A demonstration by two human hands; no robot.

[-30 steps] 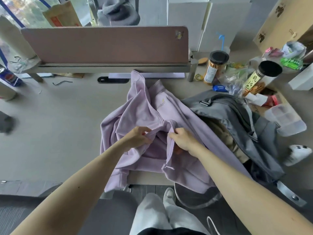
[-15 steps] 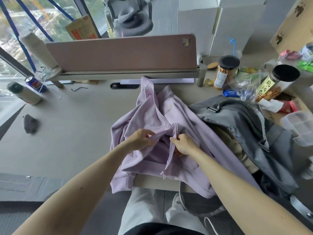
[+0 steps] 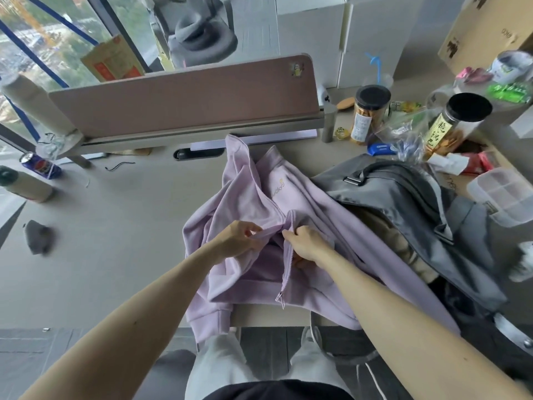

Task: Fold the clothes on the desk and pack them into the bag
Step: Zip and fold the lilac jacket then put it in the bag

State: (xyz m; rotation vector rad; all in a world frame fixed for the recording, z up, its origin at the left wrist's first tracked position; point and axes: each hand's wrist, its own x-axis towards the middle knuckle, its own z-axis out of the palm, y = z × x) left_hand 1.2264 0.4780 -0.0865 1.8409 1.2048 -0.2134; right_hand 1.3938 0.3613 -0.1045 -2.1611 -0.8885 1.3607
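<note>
A lilac zip-up jacket (image 3: 253, 192) lies rumpled on the beige desk (image 3: 115, 226), its hem hanging over the front edge. My left hand (image 3: 239, 239) pinches the left zipper edge near the jacket's middle. My right hand (image 3: 308, 245) grips the right zipper edge just beside it, thumb tucked under the fabric. An open grey bag (image 3: 403, 197) lies to the right, partly under the jacket's right side, with tan clothing (image 3: 383, 235) showing inside.
A pink divider panel (image 3: 187, 96) runs along the desk's back. Two black-lidded snack jars (image 3: 369, 111) (image 3: 455, 122), wrappers and a clear plastic box (image 3: 507, 197) crowd the right. A can (image 3: 40, 166), a bottle (image 3: 23, 186) and a dark cloth (image 3: 37, 236) sit at the left.
Both hands stay at the jacket's zipper edges, drawn slightly closer together. The camera view has tilted up and left, showing more of the desk's left side.
</note>
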